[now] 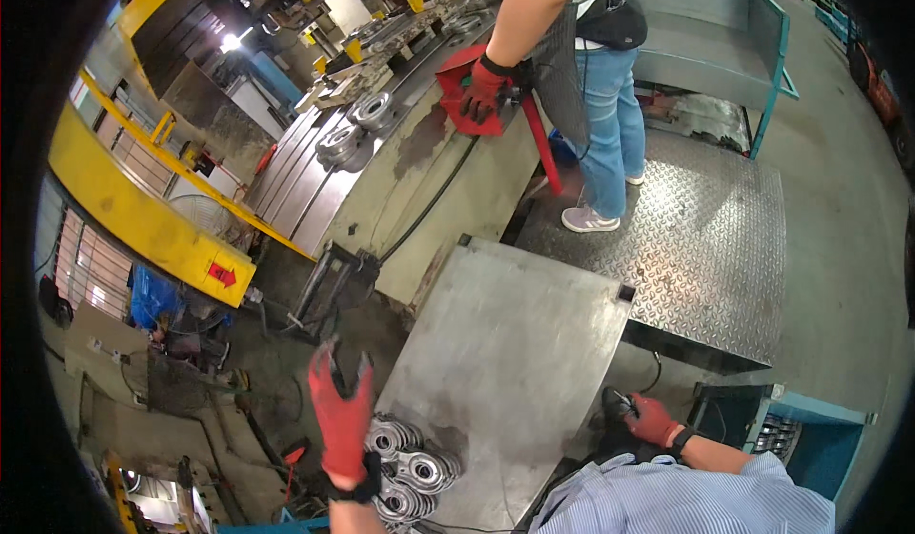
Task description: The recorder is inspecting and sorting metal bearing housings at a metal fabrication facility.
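Striped shirt (681, 498) comes nearest; left hand (344, 415) hangs spread near metal rings (424, 473).

A thick yellow metal beam (143, 217) with a red arrow sticker (222, 275) slants down the left side. At upper right, a person (604, 114) in light-blue jeans stands on a silver diamond-plate steel platform (715, 234) near a grey, teal-edged metal bin (710, 43).

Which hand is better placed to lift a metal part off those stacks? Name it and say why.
Left, I'd judge: the left hand is open near the stacked metal parts, while the right hand is beyond the right edge of the metal table.
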`<state>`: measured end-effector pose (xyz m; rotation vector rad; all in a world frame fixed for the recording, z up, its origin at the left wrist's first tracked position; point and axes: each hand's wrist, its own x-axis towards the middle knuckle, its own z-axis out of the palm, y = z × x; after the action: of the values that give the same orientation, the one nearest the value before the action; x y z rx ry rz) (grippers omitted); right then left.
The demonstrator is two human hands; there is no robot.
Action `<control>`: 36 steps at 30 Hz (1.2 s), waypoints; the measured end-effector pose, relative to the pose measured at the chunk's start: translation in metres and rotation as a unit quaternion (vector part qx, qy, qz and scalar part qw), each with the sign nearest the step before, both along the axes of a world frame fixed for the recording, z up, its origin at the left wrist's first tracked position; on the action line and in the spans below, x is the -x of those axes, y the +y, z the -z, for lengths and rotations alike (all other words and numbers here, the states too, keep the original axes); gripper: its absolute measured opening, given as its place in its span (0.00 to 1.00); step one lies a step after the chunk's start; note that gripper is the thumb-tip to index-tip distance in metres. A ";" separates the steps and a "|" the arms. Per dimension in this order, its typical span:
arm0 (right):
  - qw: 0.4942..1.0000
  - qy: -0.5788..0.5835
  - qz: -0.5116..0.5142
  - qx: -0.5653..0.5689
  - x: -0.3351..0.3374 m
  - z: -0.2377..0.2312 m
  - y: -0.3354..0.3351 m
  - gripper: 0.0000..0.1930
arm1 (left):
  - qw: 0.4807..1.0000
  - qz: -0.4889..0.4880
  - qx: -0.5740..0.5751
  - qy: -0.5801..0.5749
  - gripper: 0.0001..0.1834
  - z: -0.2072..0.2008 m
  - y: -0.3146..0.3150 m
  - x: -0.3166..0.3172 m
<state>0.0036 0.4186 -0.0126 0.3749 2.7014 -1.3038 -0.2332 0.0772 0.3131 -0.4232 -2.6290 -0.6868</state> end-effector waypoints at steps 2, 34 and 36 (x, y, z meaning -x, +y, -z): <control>1.000 0.001 0.018 0.011 0.006 0.001 0.023 0.24 | 0.999 0.031 0.025 0.030 0.26 -0.011 0.022 0.056; 0.944 -0.046 0.317 0.076 -0.026 0.017 0.103 0.22 | 0.931 -0.149 0.317 -0.106 0.29 -0.033 0.151 0.457; 0.923 -0.116 0.327 0.168 -0.031 0.032 0.109 0.20 | 0.933 -0.154 0.323 -0.051 0.26 -0.029 0.127 0.460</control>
<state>0.0348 0.5272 -0.0446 1.3672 2.1583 -1.6938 -0.6932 0.2038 0.3424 -0.1366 -2.8789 0.2808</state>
